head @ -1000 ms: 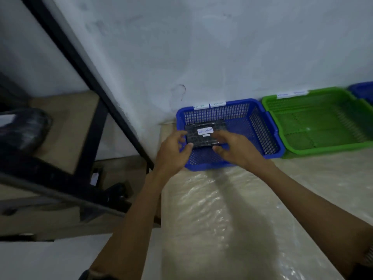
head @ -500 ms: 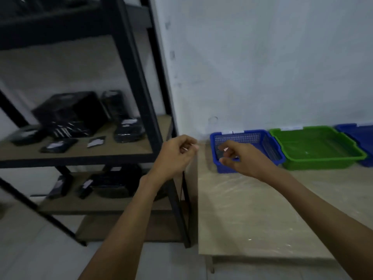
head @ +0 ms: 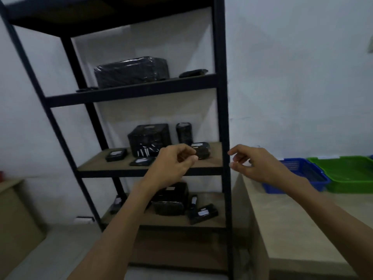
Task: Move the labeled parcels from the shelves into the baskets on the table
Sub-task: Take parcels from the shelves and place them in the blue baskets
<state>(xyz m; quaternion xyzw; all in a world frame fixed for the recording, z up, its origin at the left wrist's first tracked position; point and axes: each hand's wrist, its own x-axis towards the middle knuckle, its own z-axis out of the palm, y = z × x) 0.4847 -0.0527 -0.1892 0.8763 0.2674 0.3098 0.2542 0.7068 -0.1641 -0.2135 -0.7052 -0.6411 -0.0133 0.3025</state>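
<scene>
A black metal shelf rack point(head: 220, 98) holds several black wrapped parcels with white labels. On the middle shelf sit a large boxy parcel point(head: 149, 138), an upright one point(head: 183, 133), a flat one point(head: 116, 155) and a small one point(head: 201, 150). My left hand point(head: 173, 165) hovers in front of the middle shelf, fingers loosely curled, holding nothing. My right hand point(head: 256, 164) is empty too, fingers apart, just right of the rack's front post. On the table to the right stand a blue basket point(head: 316, 176) and a green basket point(head: 347, 174).
The lower shelf carries more parcels point(head: 171, 201), the top shelf a big wrapped one point(head: 131, 70). The beige table point(head: 292, 225) stands close against the rack's right side. A cardboard box point(head: 14, 209) sits on the floor at left.
Both hands let go of a labeled parcel in the blue basket and drew back. My view swung left and up, from the basket to the shelf rack, with the hands now before the middle shelf.
</scene>
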